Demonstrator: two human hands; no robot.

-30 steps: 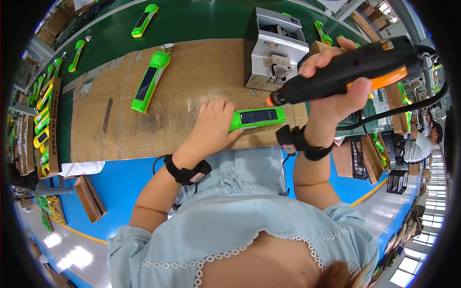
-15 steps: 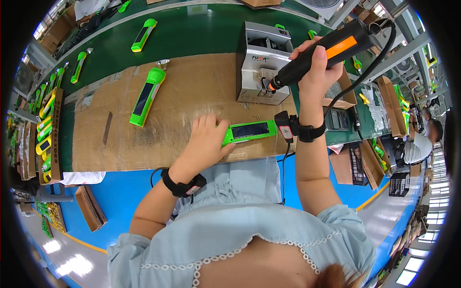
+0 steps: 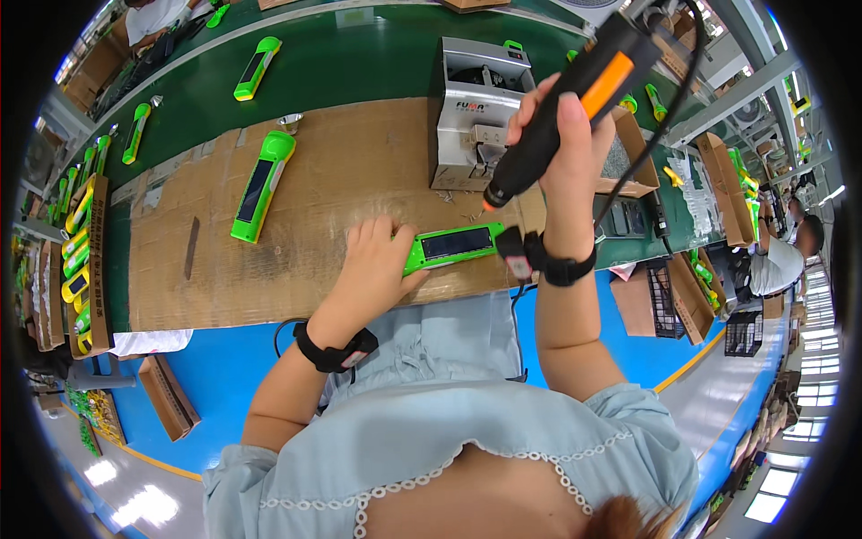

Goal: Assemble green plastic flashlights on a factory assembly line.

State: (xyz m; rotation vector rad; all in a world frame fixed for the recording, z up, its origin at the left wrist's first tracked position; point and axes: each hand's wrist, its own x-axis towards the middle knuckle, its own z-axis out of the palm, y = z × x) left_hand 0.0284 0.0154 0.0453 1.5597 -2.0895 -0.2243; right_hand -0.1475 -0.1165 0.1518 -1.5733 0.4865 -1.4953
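Observation:
My left hand (image 3: 370, 268) grips one end of a green flashlight (image 3: 454, 245) with a dark panel, lying on its side along the front of a cardboard sheet (image 3: 341, 162). In my right hand (image 3: 575, 157) is a black electric screwdriver (image 3: 523, 169) with an orange stripe and a cord. Its tip points down, just above the far side of the flashlight and apart from it. Left of the screwdriver stands a silver screw feeder (image 3: 453, 139). A few loose screws (image 3: 471, 216) lie in front of it. Whether a screw sits on the tip is too small to tell.
Another green flashlight (image 3: 262, 189) lies on the cardboard's left part, near a small metal cup (image 3: 289, 123). More flashlights are on the green bench and in a carton (image 3: 101, 260) at the left. An open box (image 3: 628, 157) stands right of my right hand. People sit farther off.
My right hand has drawn the screwdriver's tip away from the screw feeder, toward me and slightly left, to above the flashlight. My left hand keeps its grip on the flashlight.

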